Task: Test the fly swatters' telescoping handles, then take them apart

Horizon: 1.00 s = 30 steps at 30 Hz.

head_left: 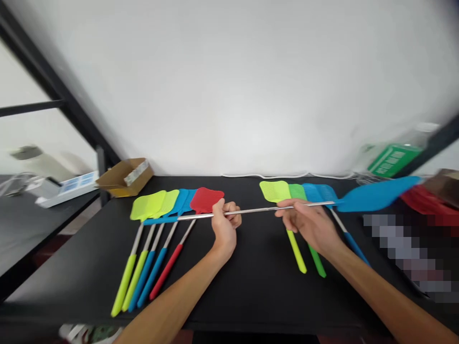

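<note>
Blue at handle and head, the held swatter [378, 193] lies crosswise between both hands, its silver shaft running left to right, handle to the left, broad head to the right. The left hand [225, 228] has thumb and fingers closed round the shaft and is nearer the handle; the right hand [313, 223] pinches the shaft closer to the head. On the left of the black table [251, 286] lie two yellow-green swatters [124, 285], a blue pair [152, 278] and a red swatter [207, 200], grips toward the near edge; the held handle and shaft pass across them in this view. On the right, a lime swatter [274, 191], a green swatter [317, 260] and blue swatters [356, 248] are partly hidden behind the right hand and held shaft. A cardboard box [124, 177] sits far left, a green-labelled bottle [394, 160] far right, and a white cable [265, 176] runs along the wall [229, 86].
</note>
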### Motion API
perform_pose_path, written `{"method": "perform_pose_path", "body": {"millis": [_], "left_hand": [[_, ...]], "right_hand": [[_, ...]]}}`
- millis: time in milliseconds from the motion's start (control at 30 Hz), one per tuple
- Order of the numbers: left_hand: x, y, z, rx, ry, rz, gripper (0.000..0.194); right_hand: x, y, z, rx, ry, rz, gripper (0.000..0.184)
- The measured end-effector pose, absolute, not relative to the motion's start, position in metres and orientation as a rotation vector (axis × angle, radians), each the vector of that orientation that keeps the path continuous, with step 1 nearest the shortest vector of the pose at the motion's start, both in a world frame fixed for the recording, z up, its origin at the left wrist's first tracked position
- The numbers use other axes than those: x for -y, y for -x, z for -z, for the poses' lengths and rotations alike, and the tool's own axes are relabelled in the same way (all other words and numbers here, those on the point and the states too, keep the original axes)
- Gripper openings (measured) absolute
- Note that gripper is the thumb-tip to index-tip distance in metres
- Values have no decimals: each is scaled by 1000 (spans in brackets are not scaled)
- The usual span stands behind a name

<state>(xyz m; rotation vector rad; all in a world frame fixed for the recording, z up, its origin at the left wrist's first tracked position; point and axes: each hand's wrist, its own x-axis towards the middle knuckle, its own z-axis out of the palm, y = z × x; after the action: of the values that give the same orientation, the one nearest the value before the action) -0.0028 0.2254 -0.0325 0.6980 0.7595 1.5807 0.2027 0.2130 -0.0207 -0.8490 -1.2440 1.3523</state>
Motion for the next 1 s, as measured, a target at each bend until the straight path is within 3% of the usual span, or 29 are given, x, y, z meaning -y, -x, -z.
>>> {"method": "perform_pose_path", "body": {"millis": [400,667,1000], "left_hand": [[-219,-11,46,-828,-1302,-1142,59],[-234,8,29,-860,-999,-1492,52],[-227,5,45,-745,-1265,-1308,50]], "right_hand": [[-219,-200,24,1152,779,-1574,39],[-226,-210,20,874,795,-1280,34],[-222,-206,22,1314,868,-1513,53]]}}
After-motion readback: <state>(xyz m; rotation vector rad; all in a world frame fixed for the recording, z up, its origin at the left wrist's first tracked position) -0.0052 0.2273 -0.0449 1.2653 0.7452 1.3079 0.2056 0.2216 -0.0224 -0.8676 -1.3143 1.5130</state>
